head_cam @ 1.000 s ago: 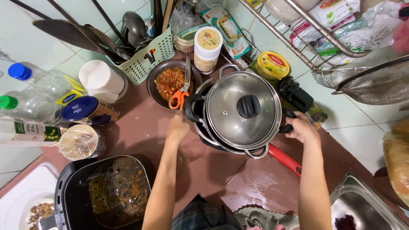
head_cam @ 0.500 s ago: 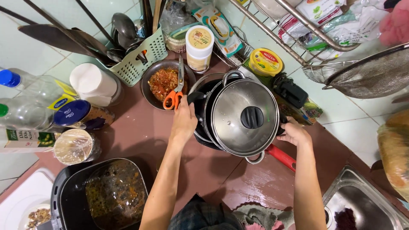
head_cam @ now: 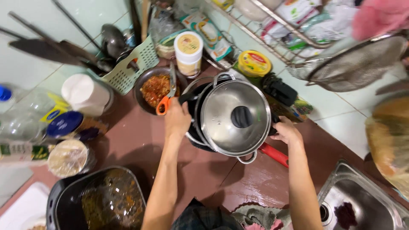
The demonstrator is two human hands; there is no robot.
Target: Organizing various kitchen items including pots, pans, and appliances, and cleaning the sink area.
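Nearest the person, at the counter's near-left corner, a black basket [head_cam: 96, 200] of dark cooked food sits open, and at the near-right corner the steel sink [head_cam: 366, 200] drops away. Between them, both hands hold a stack of pans [head_cam: 230, 119] at mid-counter: the left hand [head_cam: 177, 121] is curled closed on the stack's black left handle, and the right hand [head_cam: 286, 133] is closed on the right side, just above a red handle [head_cam: 275, 154] that juts toward the sink. The glass lid [head_cam: 235, 117] rests loose on top, tilted a little (its rim sits off-centre over the pans below), so a jolt or a lopsided lift could well slide it off toward the sink or floor. Just beyond the left hand, touching-close, a bowl of red chilli paste [head_cam: 155, 89] carries orange-handled scissors [head_cam: 166, 96] across its rim; a knuckle swinging left might knock them out or tip the bowl. Farther back, a white jar [head_cam: 188, 52] and a yellow tin [head_cam: 254, 63] crowd the counter's far edge, leaving little room to shift the stack away.
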